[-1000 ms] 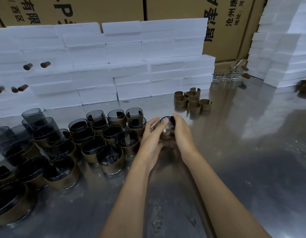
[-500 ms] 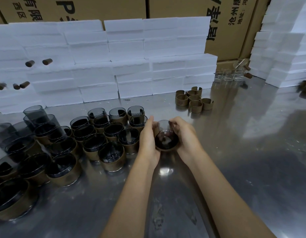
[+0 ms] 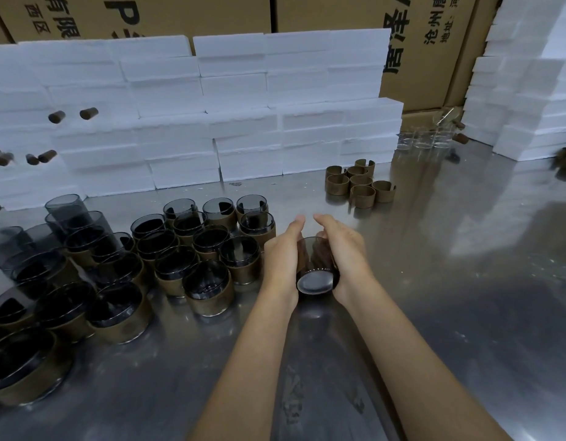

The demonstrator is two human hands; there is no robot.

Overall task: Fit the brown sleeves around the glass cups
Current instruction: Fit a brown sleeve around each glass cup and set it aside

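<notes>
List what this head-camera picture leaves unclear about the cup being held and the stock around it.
- Smoky glass cup, head view: the left hand and right hand cover its sides, so how the brown sleeve sits is unclear.
- Clear glasses at the back: too small to count.
- Sleeved cups at the left: cut by the frame edge.

steel table (image 3: pixel 466 313), foam blocks (image 3: pixel 230 90), cardboard boxes (image 3: pixel 338 14)

Packing/assembly area in a factory or warehouse: steel worktable (image 3: pixel 466 281), printed shipping cartons (image 3: pixel 428 43) stacked behind, white foam blocks (image 3: pixel 230 90) piled in rows, dozens of identical sleeved cups (image 3: pixel 208 281) batched together, loose sleeves (image 3: pixel 358 183) waiting nearby.
</notes>
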